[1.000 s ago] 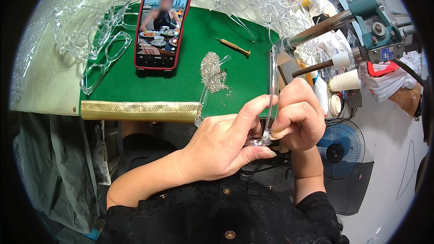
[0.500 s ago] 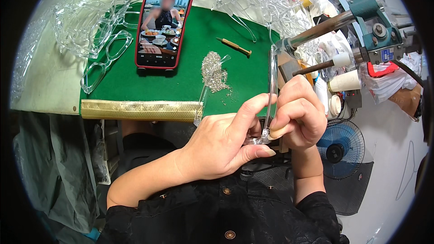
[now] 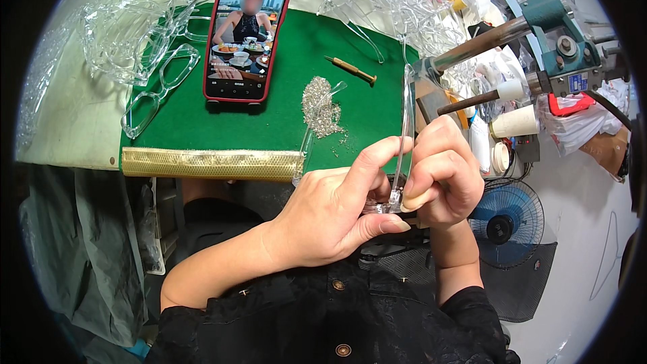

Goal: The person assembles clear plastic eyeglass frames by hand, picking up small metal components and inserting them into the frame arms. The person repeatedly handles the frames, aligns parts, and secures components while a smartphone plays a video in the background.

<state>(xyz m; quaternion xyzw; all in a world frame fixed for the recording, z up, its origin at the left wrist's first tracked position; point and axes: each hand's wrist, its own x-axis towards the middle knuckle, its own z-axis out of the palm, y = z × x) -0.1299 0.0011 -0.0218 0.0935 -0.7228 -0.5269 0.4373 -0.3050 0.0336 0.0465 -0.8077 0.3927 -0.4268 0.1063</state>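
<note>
While both hands grip clear frame, red phone lies on green mat.

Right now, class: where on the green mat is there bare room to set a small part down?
Bare green mat lies below the phone, above the gold strip, and between phone and screwdriver. It is crowded along the top and left, with clear frames, and around the pile of small metal parts.
</note>
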